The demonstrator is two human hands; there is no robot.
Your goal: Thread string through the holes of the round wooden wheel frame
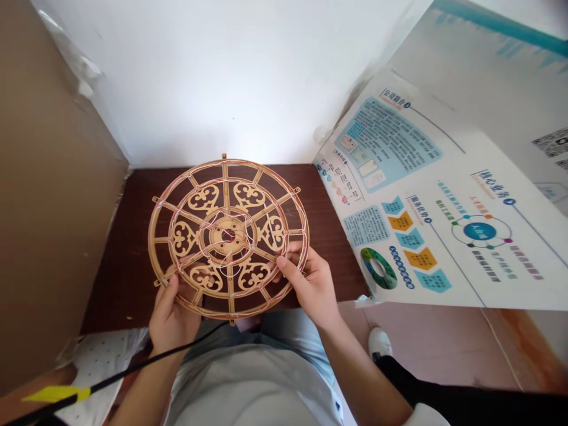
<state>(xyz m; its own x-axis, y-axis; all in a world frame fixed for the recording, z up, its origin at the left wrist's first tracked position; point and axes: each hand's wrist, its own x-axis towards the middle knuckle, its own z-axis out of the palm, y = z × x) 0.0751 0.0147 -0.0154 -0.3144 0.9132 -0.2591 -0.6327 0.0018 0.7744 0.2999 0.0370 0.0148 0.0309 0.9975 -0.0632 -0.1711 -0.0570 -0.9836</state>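
Observation:
Both hands hold a round gold-coloured openwork frame, face up and above the brown tabletop. It has concentric rings, spokes, scrolled ornaments and small tabs on its rim. Thin red and white wires run along the rings and loop around the middle. My left hand grips the lower left rim, thumb on top and fingers partly hidden beneath. At the lower right, my right hand is closed on the rim, its thumb lying over the ring near a spoke.
The dark brown table stands against a white wall. A brown panel closes off the left side, a printed board the right. A black cable with a yellow tag crosses at lower left. Another person's shoe shows at lower right.

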